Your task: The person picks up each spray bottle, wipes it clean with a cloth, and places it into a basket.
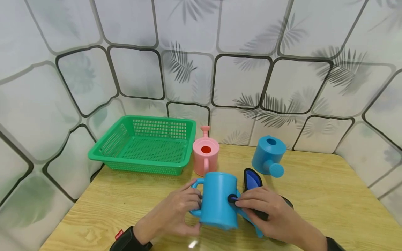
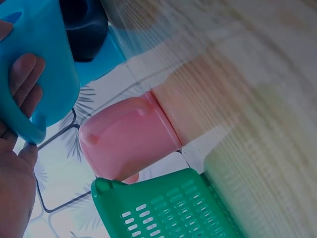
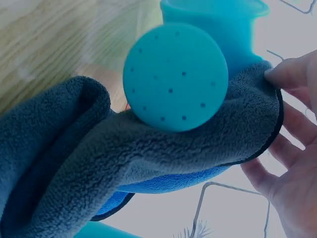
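Note:
A light blue watering can (image 1: 218, 200) is tilted above the wooden table, its handle gripped by my left hand (image 1: 179, 209). In the left wrist view, the fingers (image 2: 27, 82) pass through the handle and lie against the can's side. My right hand (image 1: 274, 211) pinches the edge of a cloth (image 1: 252, 179), grey on one face and blue on the other, against the can near its spout. Seen from the right wrist, the round sprinkler head (image 3: 176, 77) sits in front of the draped grey cloth (image 3: 173, 141). Part of the cloth is hidden under the right hand.
Just behind the held can stands a pink watering can (image 1: 205, 165). A darker blue watering can (image 1: 262, 157) is at the back right, its sprinkler head toward me. The green basket (image 1: 141, 165) occupies the back left of the table (image 1: 339, 198), near the patterned wall covering.

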`<state>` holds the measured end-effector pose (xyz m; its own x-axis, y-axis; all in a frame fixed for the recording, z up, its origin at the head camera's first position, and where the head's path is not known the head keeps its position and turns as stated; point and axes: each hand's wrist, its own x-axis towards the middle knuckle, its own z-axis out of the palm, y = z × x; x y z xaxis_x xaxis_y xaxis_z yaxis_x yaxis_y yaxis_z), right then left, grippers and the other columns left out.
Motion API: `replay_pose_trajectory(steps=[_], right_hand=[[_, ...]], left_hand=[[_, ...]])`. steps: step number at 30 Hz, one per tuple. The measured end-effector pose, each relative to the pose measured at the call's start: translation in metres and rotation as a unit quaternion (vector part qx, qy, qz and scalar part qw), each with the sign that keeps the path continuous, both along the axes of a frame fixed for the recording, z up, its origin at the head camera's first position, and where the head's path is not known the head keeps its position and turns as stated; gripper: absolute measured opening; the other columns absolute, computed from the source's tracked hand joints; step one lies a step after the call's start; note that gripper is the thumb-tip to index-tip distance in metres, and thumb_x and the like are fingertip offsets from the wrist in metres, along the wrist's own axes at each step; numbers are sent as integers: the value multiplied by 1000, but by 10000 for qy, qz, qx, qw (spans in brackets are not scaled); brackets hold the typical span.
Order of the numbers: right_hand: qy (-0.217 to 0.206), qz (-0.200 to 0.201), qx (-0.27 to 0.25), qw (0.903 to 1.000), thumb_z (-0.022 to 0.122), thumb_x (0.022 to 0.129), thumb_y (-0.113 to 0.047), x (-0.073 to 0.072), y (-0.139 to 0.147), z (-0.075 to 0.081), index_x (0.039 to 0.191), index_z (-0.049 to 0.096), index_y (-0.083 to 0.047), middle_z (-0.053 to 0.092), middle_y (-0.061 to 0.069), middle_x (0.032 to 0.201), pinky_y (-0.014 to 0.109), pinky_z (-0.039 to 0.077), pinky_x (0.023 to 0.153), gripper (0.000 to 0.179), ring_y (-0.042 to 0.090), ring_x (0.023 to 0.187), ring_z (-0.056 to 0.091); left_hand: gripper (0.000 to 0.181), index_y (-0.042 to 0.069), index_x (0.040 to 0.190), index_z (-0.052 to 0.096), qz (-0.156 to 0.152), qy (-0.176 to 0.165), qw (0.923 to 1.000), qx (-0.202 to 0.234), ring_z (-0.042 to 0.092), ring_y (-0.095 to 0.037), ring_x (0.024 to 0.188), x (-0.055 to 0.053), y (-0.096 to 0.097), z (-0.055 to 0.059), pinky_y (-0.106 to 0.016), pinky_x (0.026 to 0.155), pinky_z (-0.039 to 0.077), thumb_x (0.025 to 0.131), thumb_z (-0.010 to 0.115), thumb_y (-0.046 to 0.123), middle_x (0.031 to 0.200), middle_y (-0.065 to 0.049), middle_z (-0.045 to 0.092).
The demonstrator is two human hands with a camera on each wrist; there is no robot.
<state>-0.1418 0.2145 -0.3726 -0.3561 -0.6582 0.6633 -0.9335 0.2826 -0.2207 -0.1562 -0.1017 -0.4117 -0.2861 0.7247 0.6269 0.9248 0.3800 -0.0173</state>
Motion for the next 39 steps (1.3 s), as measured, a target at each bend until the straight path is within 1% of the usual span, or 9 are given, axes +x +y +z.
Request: replay_pose_trajectory(steps=[3, 7, 10, 17, 21, 24, 29, 34, 39], right_hand=[[251, 267, 38, 9993, 59, 104, -24, 2, -2, -1, 118, 72, -18, 72, -3, 114, 18, 43, 104, 20, 14, 108, 65], [486, 608, 8, 9970, 62, 102, -22, 5, -5, -3, 115, 73, -16, 73, -4, 111, 23, 44, 102, 18, 15, 106, 65], [490, 763, -29, 9959, 64, 101, -21, 8, -6, -4, 114, 73, -16, 74, -4, 109, 24, 44, 102, 17, 16, 105, 65], [495, 738, 93, 9960, 64, 101, -23, 9, -5, -3, 112, 72, -22, 74, -7, 108, 24, 42, 103, 14, 13, 106, 64], [587, 810, 47, 9950, 65, 101, -22, 7, -5, -4, 113, 73, -19, 74, -5, 108, 26, 44, 101, 15, 15, 105, 65], [608, 685, 105, 9957, 64, 102, -23, 5, -4, -3, 115, 73, -18, 74, -4, 110, 25, 45, 99, 17, 16, 105, 65], [474, 183, 300, 9983, 59, 104, -28, 4, 1, -2, 118, 73, -20, 73, -4, 115, 20, 44, 101, 21, 13, 108, 65], [424, -47, 141, 9990, 59, 104, -27, -1, 4, -4, 119, 74, -16, 72, 0, 115, 16, 43, 105, 24, 15, 107, 66], [189, -520, 60, 9984, 59, 104, -28, -7, 8, -6, 119, 74, -14, 73, 0, 116, 11, 44, 104, 25, 17, 106, 70]], left_hand=[[30, 17, 80, 64, -8, -39, 10000, 43, 62, -6, 93, -1, -2, 0, -48, 119, 40, 62, 87, 26, 78, 12, 64], [30, 18, 80, 64, 15, -143, 9999, 79, 62, -6, 93, -1, -4, 0, -49, 119, 40, 61, 86, 24, 79, 12, 64], [30, 18, 80, 64, 28, -187, 9998, 101, 62, -6, 93, -2, -6, 0, -49, 119, 40, 61, 86, 24, 79, 12, 63], [31, 18, 78, 61, 1, -197, 9997, 161, 61, -6, 91, -4, -9, -1, -49, 119, 40, 60, 86, 23, 77, 12, 61], [31, 18, 77, 61, -29, -190, 9997, 172, 60, -6, 90, -4, -10, -1, -49, 119, 40, 60, 86, 23, 76, 12, 61], [31, 18, 77, 61, -53, -147, 9997, 174, 60, -6, 90, -3, -10, -1, -50, 119, 40, 59, 86, 24, 76, 12, 61], [33, 17, 76, 62, -155, -56, 9997, 154, 61, -6, 91, -1, -7, -2, -50, 117, 43, 57, 88, 25, 78, 12, 62], [32, 18, 77, 62, -242, -54, 9996, 98, 61, -6, 93, 3, -3, -2, -48, 116, 44, 57, 87, 25, 80, 12, 62], [31, 19, 78, 63, -244, -155, 9996, 65, 61, -5, 93, 5, 0, -1, -47, 118, 42, 59, 86, 25, 79, 13, 63]])
